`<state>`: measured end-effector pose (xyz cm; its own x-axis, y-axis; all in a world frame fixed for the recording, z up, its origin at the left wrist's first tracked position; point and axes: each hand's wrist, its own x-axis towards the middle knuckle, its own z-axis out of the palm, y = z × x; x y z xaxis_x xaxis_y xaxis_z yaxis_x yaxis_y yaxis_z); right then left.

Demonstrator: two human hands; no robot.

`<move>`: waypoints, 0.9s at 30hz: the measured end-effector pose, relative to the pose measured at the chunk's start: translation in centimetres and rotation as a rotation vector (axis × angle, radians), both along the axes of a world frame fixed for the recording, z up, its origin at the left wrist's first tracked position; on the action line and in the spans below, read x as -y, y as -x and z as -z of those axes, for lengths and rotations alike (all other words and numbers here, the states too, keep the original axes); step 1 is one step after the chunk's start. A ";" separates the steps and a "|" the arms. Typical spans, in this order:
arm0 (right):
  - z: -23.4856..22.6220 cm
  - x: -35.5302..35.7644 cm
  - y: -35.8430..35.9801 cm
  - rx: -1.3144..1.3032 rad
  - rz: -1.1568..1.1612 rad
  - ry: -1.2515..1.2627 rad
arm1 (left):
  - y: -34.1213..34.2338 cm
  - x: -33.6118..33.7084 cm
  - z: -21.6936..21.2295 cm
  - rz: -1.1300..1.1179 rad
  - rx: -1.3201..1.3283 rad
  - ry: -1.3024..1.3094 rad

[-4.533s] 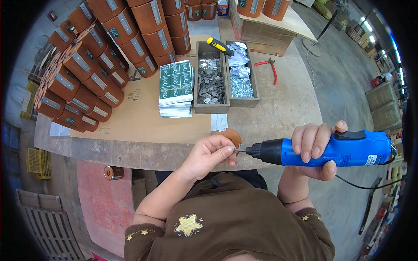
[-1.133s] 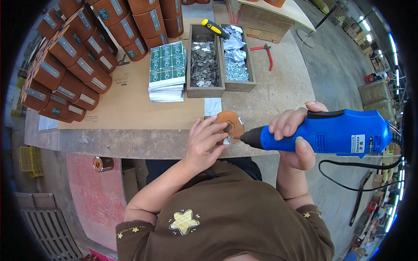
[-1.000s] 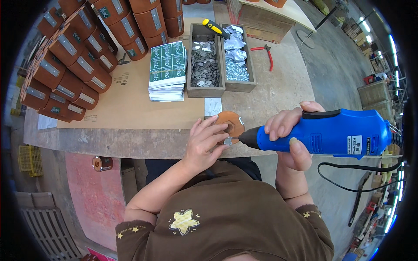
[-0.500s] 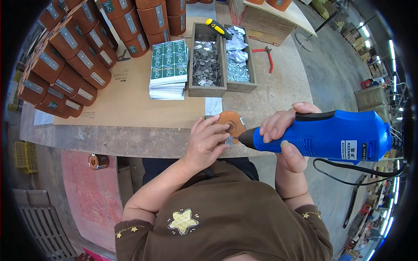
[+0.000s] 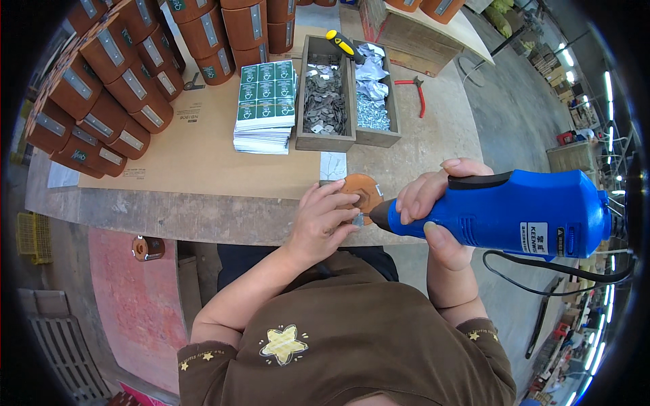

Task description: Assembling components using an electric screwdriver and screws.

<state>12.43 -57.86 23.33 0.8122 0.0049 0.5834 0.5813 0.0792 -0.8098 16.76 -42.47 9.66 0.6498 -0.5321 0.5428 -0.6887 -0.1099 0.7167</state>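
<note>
My right hand (image 5: 433, 210) is wrapped round a blue corded electric screwdriver (image 5: 497, 213) lying nearly level, its black nose pointing left. The nose reaches the near side of a round terracotta-brown pot (image 5: 369, 186) at the table's front edge. My left hand (image 5: 315, 220) grips this pot from the left, fingers over its top. A small metal plate (image 5: 359, 220) shows by the left fingertips, right at the screwdriver's tip. Whether the bit sits in a screw is too small to tell.
Ahead stand two wooden trays, one with dark metal pieces (image 5: 323, 101), one with silver screws (image 5: 372, 115). A yellow-black screwdriver (image 5: 342, 44) lies across them. Left are stacked green-white cards (image 5: 264, 95) and piled brown pots (image 5: 108, 95); right, red pliers (image 5: 421, 98).
The electric screwdriver and my right hand have shifted slightly left, with the nose still at the pot. My left hand keeps its grip. The whole view has moved a little.
</note>
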 end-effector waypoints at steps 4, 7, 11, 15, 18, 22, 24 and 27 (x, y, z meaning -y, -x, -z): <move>0.1 0.0 -0.1 -0.005 0.002 0.007 | 0.0 0.1 0.1 0.003 -0.003 0.020; 0.3 -0.1 -0.3 0.006 -0.013 0.021 | 0.0 0.1 0.2 -0.002 -0.018 0.038; 0.4 -0.4 -0.2 -0.010 -0.001 0.007 | -0.1 0.1 0.4 0.002 -0.022 0.054; 0.2 -0.4 0.1 -0.003 -0.008 0.015 | -0.1 0.2 0.3 0.016 -0.029 0.061; 0.0 -0.6 0.2 -0.013 0.040 0.017 | -0.1 0.1 0.4 0.008 -0.033 0.060; 0.0 -0.5 0.2 -0.017 0.061 0.026 | -0.1 0.1 0.4 0.015 -0.028 0.065; 0.1 -0.4 0.2 -0.023 0.062 0.022 | -0.1 0.1 0.4 0.008 -0.026 0.060; 0.1 -0.4 0.0 -0.029 0.054 0.011 | 0.0 0.2 0.3 0.004 -0.020 0.060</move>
